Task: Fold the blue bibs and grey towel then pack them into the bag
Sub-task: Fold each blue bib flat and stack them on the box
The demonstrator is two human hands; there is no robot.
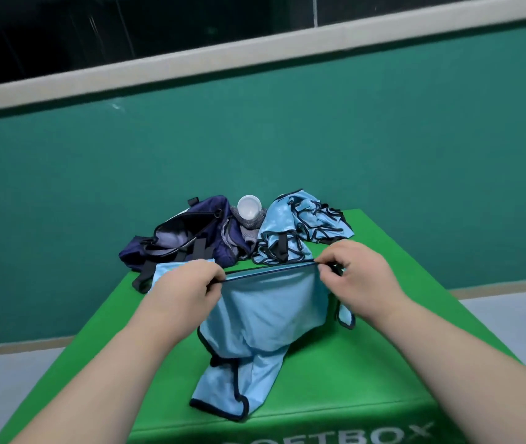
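Pinching blue bib (261, 312) top hem taut between our left hand (188, 283) and right hand (356, 274); fingertips hidden behind hem; grey towel (249, 227) mostly obscured.

Even, soft indoor light, faint shadows, slight overall blur, and wide-angle bending at the edges.

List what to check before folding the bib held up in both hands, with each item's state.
1. Left hand pinches the held bib at its top edge: ok.
2. Right hand pinches the same edge: ok.
3. Edge stretched straight between the hands: ok.
4. Lower part lies flat on the green box: not ok, bunched and twisted.
5. Bag mouth open: ok.
6. Other bibs folded: not ok, crumpled pile.
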